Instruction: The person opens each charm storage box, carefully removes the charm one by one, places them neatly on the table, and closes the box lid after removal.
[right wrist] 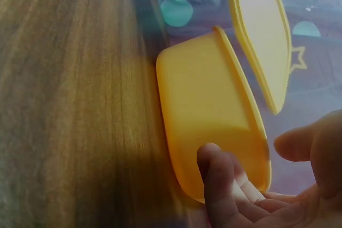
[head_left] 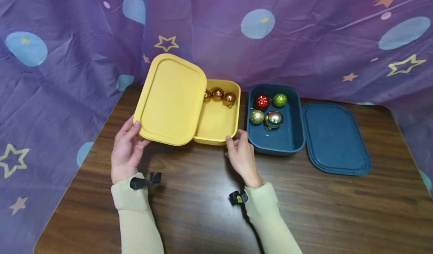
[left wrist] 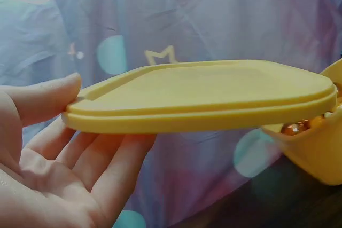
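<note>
My left hand (head_left: pixel 127 145) pinches the near left corner of a yellow lid (head_left: pixel 171 103), thumb on top and fingers beneath. In the left wrist view the lid (left wrist: pixel 203 92) is held up in the air, its right edge overlapping the box. The yellow box (head_left: pixel 216 128) holds several shiny amber Christmas baubles (head_left: pixel 218 94) along its far side; the lid hides part of its left side. At the box's near right corner is my right hand (head_left: pixel 241 154). The right wrist view has its fingers (right wrist: pixel 219 177) against the box's outside and its thumb apart from the rim.
Right of the yellow box stands a dark blue box (head_left: pixel 287 137) with red, green, gold glitter and silvery baubles (head_left: pixel 274 119). Its blue lid (head_left: pixel 338 139) lies on the wooden table (head_left: pixel 196 209) beside it. A purple star-patterned cloth (head_left: pixel 216 32) hangs behind the table.
</note>
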{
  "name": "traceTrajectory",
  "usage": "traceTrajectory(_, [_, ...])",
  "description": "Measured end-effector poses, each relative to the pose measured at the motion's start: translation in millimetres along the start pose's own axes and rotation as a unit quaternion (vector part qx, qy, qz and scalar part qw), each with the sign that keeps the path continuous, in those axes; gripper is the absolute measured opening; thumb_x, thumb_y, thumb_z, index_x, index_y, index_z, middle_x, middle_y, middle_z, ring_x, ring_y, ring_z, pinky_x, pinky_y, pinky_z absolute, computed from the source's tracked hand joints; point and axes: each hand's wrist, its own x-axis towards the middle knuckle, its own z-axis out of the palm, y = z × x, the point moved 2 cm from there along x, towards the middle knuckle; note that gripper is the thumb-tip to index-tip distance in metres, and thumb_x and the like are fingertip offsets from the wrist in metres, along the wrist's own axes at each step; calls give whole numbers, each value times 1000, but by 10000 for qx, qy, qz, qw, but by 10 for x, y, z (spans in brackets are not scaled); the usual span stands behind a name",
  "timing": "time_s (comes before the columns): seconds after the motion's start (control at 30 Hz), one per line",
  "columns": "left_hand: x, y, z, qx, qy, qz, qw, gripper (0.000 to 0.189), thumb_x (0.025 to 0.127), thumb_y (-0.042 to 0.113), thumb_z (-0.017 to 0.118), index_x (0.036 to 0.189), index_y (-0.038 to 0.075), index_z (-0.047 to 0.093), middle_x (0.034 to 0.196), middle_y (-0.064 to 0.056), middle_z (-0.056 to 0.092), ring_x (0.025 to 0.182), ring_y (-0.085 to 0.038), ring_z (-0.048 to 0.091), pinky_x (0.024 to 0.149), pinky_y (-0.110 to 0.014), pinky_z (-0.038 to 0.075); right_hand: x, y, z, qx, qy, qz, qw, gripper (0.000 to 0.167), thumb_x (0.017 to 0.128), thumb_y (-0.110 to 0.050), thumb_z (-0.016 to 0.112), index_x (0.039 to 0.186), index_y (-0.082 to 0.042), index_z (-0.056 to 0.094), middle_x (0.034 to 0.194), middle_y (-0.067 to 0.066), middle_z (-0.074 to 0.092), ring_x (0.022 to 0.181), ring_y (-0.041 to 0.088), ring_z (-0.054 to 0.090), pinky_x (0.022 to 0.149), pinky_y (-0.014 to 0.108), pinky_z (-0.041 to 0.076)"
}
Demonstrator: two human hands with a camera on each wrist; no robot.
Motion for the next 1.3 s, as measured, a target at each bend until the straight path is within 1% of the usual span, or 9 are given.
traceTrajectory(0.13, [-28, 121, -18, -178, 291, 339, 9988, 25, 96, 2, 55, 118, 1, 66, 102, -13, 73, 87, -20, 72, 68, -34, 60, 26, 3, -7, -25, 25, -33, 10000, 50, 98, -27, 52, 137, 3, 39, 84, 13, 71, 62, 20, 69, 87, 42, 54])
traceTrajectory(0.27, [-28, 210, -17, -360, 646, 488, 9961, 25, 94, 2, 57, 117, 0, 66, 99, -14, 73, 86, -20, 71, 67, -33, 60, 52, 23, -21, -119, 36, 36, 9999, 52, 98, -28, 52, 138, 3, 38, 84, 13, 71, 61, 17, 68, 88, 42, 53])
traceTrajectory(0.47, [22, 251, -16, -399, 1271, 763, 9881, 28, 90, 2, 64, 118, 1, 67, 99, -11, 73, 85, -18, 67, 66, -27, 54, 71, 48, -33, -80, -14, 105, 9999, 52, 99, -29, 51, 138, 1, 38, 85, 13, 71, 63, 18, 68, 82, 40, 55])
traceTrajectory(0.63, [81, 197, -60, 251, 1770, 1300, 9753, 23, 84, 3, 71, 107, 2, 73, 93, -9, 73, 78, -15, 66, 61, -22, 53, 69, 63, -27, -59, -6, 73, 10000, 52, 98, -29, 52, 138, 2, 38, 85, 13, 70, 62, 17, 67, 80, 40, 55])
traceTrajectory(0.73, [112, 148, -80, 612, 1900, 1668, 9656, 21, 82, 2, 73, 103, 2, 74, 92, -7, 74, 82, -14, 67, 68, -22, 55, 66, 65, -20, -107, 26, 14, 9999, 51, 98, -28, 52, 137, 1, 39, 84, 12, 70, 62, 17, 67, 80, 40, 55])
traceTrajectory(0.83, [140, 95, -94, 1001, 1948, 1888, 9573, 18, 82, 1, 73, 100, 3, 75, 93, -4, 75, 87, -14, 67, 78, -23, 54, 70, 65, -11, -122, 30, -25, 9999, 49, 98, -28, 52, 136, 0, 40, 83, 11, 70, 62, 17, 67, 79, 40, 55])
traceTrajectory(1.07, [180, -31, -96, 2055, 1968, 1874, 9402, 18, 85, 1, 71, 101, 5, 76, 91, 3, 75, 88, -10, 67, 80, -22, 53, 75, 52, -2, -140, 16, -201, 9997, 49, 98, -25, 52, 136, 2, 40, 84, 13, 71, 60, 15, 67, 81, 41, 54])
traceTrajectory(1.2, [167, -80, -65, 2893, 1809, 1834, 9219, 25, 84, 0, 71, 110, -2, 71, 96, 7, 74, 95, -6, 66, 83, -18, 52, 74, 43, 5, -133, -77, -159, 9998, 48, 98, -27, 52, 136, 0, 41, 85, 13, 71, 61, 14, 66, 80, 40, 54])
traceTrajectory(1.3, [153, -119, -28, 3444, 1540, 1857, 9073, 28, 84, -3, 69, 112, -9, 67, 107, 0, 73, 102, -5, 65, 87, -16, 51, 75, 36, 9, -155, -120, -143, 9997, 47, 98, -28, 52, 136, -1, 42, 85, 12, 71, 62, 13, 66, 77, 38, 53])
